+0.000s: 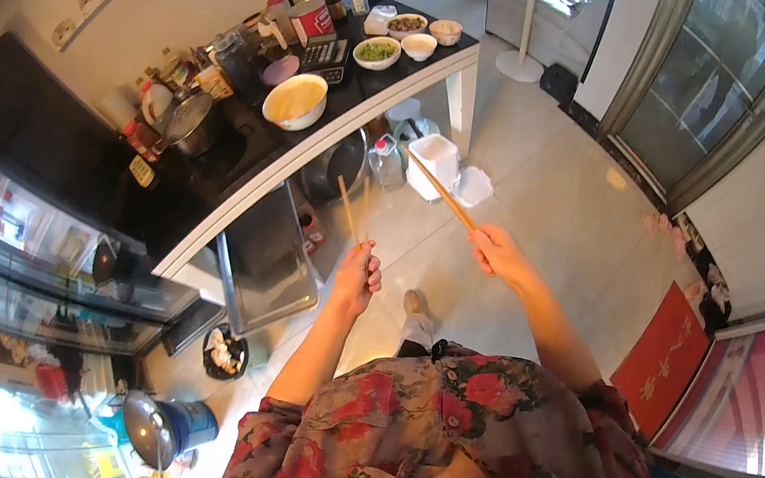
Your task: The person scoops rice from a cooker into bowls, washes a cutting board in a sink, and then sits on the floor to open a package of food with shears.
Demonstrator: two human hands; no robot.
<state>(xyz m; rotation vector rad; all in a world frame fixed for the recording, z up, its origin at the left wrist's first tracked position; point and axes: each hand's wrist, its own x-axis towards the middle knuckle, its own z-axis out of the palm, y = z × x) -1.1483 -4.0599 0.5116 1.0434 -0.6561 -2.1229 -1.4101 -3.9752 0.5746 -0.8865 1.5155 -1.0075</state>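
My left hand (pixel 359 274) is closed around wooden chopsticks (pixel 348 208), whose tips point up and spread apart. To its right, my right hand (pixel 499 253) grips more wooden chopsticks (pixel 443 192), held close together and pointing up and to the left. Both hands are in the air over the floor, in front of the dark counter. On that counter stand a large bowl (pixel 295 101) with yellowish contents, a bowl of green food (pixel 376 52), a bowl of darker mixed food (pixel 407 24) and smaller white bowls (pixel 419 46).
A lidded pot (pixel 190 123), bottles and jars crowd the counter's rear. Beneath its white edge (pixel 337 143) are a plastic jug (pixel 386 163), a white lidded bin (pixel 432 165) and a large pan. A trash bin (pixel 224 353) stands lower left; a red mat (pixel 662 362) lies at right.
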